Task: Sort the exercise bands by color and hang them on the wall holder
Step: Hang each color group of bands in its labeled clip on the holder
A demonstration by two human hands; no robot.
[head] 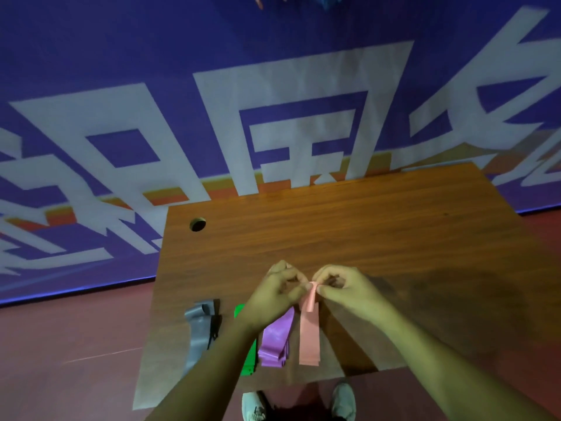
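1. Wall (212,56), blue with big white lettering: it is filling the whole far view. No holder is showing clearly on it.

2. Surface (364,226), brown wood grain: it is carrying every band along its near edge, in front of me.

3. Left hand (273,294) and right hand (343,287): I am bringing them together over the surface, fingers curled. Both are pinching the far end of the pink band between thumb and fingertips.

4. Grey band (197,332): it is lying furthest left in a loose, crumpled strip. Something dark is lying against its right side; I cannot tell what.

5. Purple band (276,338): it is lying folded in several layers, just left of the pink one and partly under my left wrist.

6. Pink band (309,338): its far end is bunching up in my pinch, and the rest is lying flat towards the near edge. I am judging it thin, light, soft and stretchy. It is likely to flop, twist and cling to itself. A hold at the gathered end, with the layers kept together, looks best for hanging it.

7. Green band (247,360): it is mostly hiding under my left forearm.

8. Round hole (197,224): it is sitting near the far left corner of the surface.
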